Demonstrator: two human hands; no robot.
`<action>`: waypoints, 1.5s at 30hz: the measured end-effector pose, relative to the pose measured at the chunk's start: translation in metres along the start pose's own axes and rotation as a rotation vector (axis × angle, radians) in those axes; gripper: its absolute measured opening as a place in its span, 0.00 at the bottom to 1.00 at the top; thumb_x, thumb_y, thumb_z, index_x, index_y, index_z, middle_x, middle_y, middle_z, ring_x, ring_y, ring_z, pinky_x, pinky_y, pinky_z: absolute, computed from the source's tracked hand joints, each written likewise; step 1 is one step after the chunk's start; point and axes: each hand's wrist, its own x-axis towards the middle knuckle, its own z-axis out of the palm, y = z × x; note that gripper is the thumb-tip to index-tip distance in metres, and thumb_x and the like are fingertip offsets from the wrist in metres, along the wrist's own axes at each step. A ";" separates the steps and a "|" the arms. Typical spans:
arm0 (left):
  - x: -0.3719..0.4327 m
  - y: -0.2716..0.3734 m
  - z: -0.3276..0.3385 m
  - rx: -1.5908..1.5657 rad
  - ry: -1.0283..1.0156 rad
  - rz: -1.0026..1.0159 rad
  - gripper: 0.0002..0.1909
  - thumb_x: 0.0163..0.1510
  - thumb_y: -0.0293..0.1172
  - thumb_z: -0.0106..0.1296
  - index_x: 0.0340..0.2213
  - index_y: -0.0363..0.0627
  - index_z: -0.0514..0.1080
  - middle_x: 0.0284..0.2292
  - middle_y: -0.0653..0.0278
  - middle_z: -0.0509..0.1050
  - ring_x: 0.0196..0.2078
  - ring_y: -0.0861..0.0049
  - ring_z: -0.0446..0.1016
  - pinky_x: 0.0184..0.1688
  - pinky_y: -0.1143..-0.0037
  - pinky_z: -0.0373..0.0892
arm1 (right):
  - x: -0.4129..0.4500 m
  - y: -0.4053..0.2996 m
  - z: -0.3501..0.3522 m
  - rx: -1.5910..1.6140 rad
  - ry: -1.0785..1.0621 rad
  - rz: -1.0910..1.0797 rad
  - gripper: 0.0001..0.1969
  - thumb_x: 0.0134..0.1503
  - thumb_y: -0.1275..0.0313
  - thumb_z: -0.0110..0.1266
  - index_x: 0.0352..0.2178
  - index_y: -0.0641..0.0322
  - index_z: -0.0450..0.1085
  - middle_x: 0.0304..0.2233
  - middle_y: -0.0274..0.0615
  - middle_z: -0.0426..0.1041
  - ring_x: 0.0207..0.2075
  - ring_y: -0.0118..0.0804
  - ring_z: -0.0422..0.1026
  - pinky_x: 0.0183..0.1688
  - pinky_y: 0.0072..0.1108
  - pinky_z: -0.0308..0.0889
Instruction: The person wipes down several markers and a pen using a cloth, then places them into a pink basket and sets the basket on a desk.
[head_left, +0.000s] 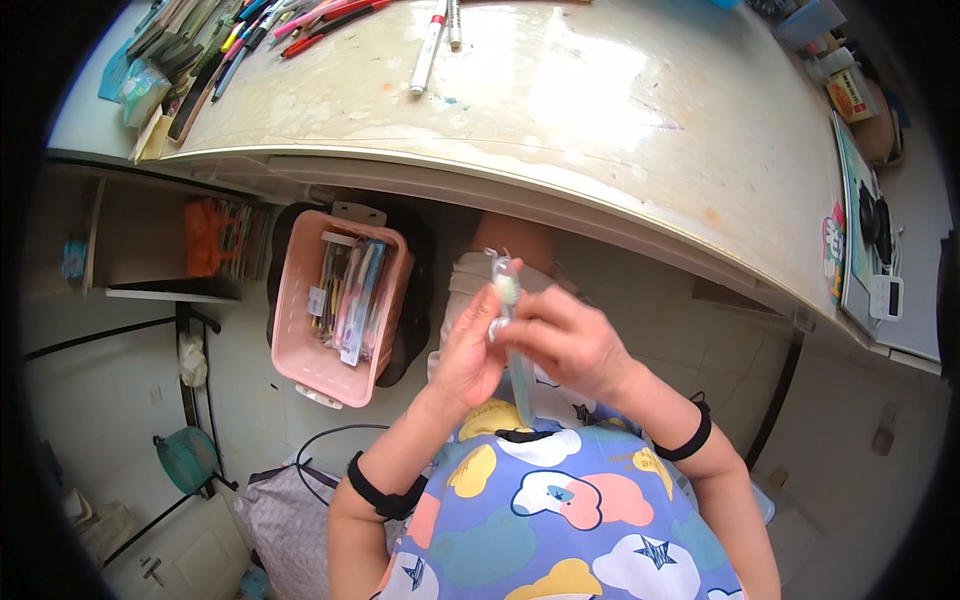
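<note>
Above my lap, my left hand (474, 337) grips a pale green toothbrush in clear packaging (523, 386) near its upper end. Light bristles show through the clear top, and the lower end points down towards my patterned top. My right hand (566, 337) crosses over the package, its fingers bent at the middle of it. A small white piece (496, 328) shows at those fingertips; whether it is part of the packaging I cannot tell. To the left stands a pink plastic bin (289, 330) holding packaged toothbrushes (360, 300) and a clear, white-lidded container (335, 259).
A worn desk (637, 112) curves across the front, with markers (429, 52) and a pile of pens (300, 30) on it. A laptop (855, 217) lies at the right. On the floor at lower left is a large grey bag (289, 525).
</note>
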 end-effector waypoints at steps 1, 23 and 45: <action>-0.002 0.000 0.006 0.068 0.129 0.014 0.24 0.67 0.40 0.41 0.60 0.44 0.59 0.44 0.65 0.71 0.46 0.82 0.70 0.49 0.78 0.69 | 0.007 0.002 -0.002 -0.027 0.107 0.032 0.14 0.43 0.79 0.61 0.35 0.61 0.74 0.33 0.40 0.71 0.32 0.41 0.73 0.30 0.26 0.71; -0.015 -0.003 -0.010 0.069 -0.226 -0.042 0.22 0.64 0.36 0.47 0.57 0.44 0.65 0.48 0.67 0.73 0.48 0.79 0.72 0.54 0.73 0.68 | 0.029 -0.006 -0.031 -0.024 0.219 0.053 0.17 0.38 0.87 0.60 0.33 0.62 0.75 0.31 0.40 0.70 0.30 0.39 0.72 0.29 0.24 0.70; -0.018 -0.006 -0.005 0.200 -0.136 0.035 0.26 0.67 0.44 0.40 0.61 0.43 0.59 0.52 0.63 0.67 0.49 0.79 0.69 0.50 0.70 0.71 | -0.009 -0.010 -0.010 0.178 0.173 0.298 0.11 0.45 0.83 0.63 0.33 0.63 0.75 0.33 0.43 0.73 0.34 0.41 0.75 0.33 0.25 0.72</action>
